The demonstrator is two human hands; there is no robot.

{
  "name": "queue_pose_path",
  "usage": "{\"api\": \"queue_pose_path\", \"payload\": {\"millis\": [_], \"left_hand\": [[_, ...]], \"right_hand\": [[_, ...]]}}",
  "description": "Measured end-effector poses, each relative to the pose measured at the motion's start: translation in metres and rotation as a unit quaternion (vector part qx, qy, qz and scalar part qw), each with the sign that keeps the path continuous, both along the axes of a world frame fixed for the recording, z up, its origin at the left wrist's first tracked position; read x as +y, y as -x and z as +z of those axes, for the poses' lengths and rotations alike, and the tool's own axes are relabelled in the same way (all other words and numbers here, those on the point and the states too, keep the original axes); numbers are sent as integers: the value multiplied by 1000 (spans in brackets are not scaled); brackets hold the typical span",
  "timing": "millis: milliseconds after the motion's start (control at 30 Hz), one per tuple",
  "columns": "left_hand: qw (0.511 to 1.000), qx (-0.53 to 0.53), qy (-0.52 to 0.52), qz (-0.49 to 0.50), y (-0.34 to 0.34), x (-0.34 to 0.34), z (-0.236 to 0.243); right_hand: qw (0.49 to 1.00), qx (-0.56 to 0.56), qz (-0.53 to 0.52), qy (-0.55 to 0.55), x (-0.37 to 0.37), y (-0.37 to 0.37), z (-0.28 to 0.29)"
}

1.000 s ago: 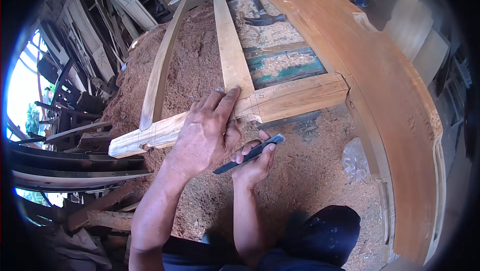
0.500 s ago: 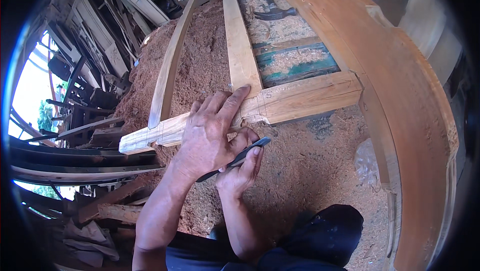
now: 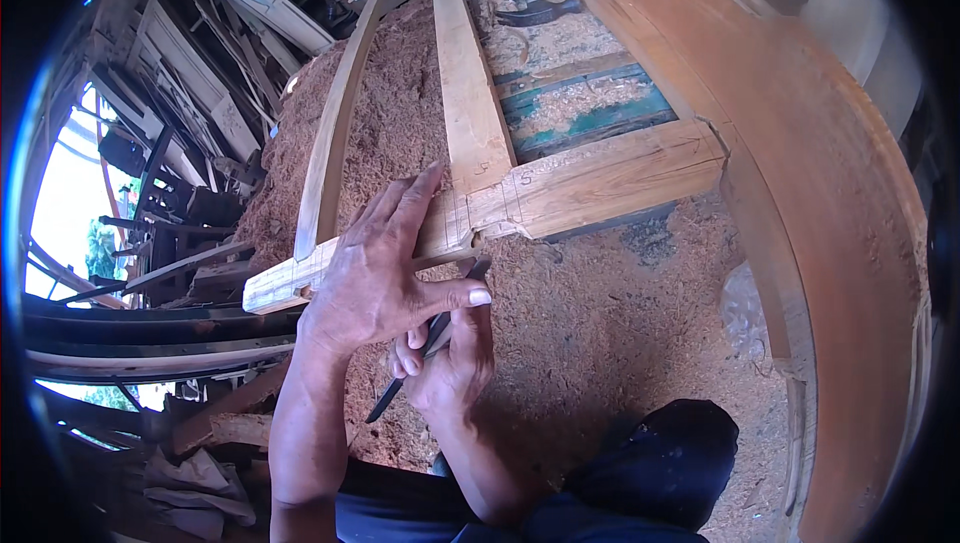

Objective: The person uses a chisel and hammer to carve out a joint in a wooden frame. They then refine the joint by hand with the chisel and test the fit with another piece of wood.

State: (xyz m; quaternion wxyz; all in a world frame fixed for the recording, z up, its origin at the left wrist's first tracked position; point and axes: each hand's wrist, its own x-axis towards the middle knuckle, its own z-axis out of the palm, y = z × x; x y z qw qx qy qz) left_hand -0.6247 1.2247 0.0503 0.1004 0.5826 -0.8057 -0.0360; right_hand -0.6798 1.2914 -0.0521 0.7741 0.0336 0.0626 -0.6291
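Observation:
My left hand (image 3: 375, 278) lies across a pale wooden rail (image 3: 610, 183), its fingers stretched out and its thumb reaching to the right. Below it, my right hand (image 3: 450, 353) is closed round a slim dark tool with a flat blade (image 3: 438, 333). The tool slants, its upper end close to a notch in the rail's near edge and its lower end pointing down left; my left thumb hides part of it. Pencil marks show on the rail beside the notch. A pale upright (image 3: 465, 73) meets the rail there, and a curved upright (image 3: 335, 133) joins it farther left.
A hammer (image 3: 540, 13) rests on the shaving-strewn surface behind the rail. To the right curves a large brown wooden piece (image 3: 830, 203). Sawdust (image 3: 600, 333) covers the ground, with a crumpled clear plastic (image 3: 742, 318) on it. Stacked boards (image 3: 190, 73) stand at the left.
My left hand has slid left along the rail, uncovering the joint with the upright. My right hand and the tool have moved left and down, and the tool has turned steeper.

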Motion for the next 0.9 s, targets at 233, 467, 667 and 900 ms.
{"api": "queue_pose_path", "payload": {"millis": [233,467,667,900], "left_hand": [[999,28,-22,5,-4,-4,-7],[999,30,10,10,-2,-5,-15],[999,20,18,16,0,-7,-18],[998,50,-4,41,4,-8,-14]], "right_hand": [[998,15,60,1,-3,9,3],[998,-36,46,34,-6,8,-6],[994,-62,79,38,-8,20,-4],[994,-87,63,17,-10,14,-1]]}}
